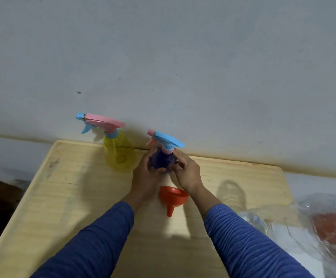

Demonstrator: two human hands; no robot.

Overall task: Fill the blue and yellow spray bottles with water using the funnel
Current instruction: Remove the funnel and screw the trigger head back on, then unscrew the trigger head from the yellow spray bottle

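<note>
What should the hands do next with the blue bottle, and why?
Probably twist off the spray head. Both the left hand and right hand grip the blue bottle, but its top is still on, so the orange funnel lying on the table cannot go in yet.

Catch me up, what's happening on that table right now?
A person has both hands around the blue spray bottle near the back of the wooden table: left hand on one side, right hand on the other. Its spray head is on. The yellow spray bottle stands untouched to its left, also capped. The orange funnel lies on its side between the wrists, unused.
</note>
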